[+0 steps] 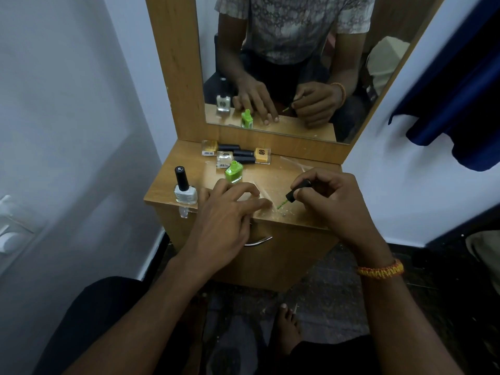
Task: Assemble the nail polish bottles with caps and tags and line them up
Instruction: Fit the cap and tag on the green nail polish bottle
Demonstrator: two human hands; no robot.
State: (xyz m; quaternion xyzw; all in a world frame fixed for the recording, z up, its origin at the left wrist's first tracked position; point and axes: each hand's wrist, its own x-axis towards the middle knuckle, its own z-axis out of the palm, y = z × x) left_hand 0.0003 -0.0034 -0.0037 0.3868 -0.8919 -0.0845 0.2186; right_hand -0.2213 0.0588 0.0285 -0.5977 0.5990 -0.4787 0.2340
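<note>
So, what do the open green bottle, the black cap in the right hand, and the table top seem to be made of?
Green bottle: probably clear glass, glossy, since the base edge shows see-through highlights around the green polish.
Black cap, pinched by the right hand: looks like smooth plastic with a slight sheen; cannot be sure.
Table top: wood-grain surface, matte, likely laminate board rather than solid wood.

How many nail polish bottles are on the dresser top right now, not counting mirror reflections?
5. White bottle upright at left edge; green bottle uncapped, mid-top; three lying near the mirror: yellow, clear, yellow. Hands may hide more.
</note>
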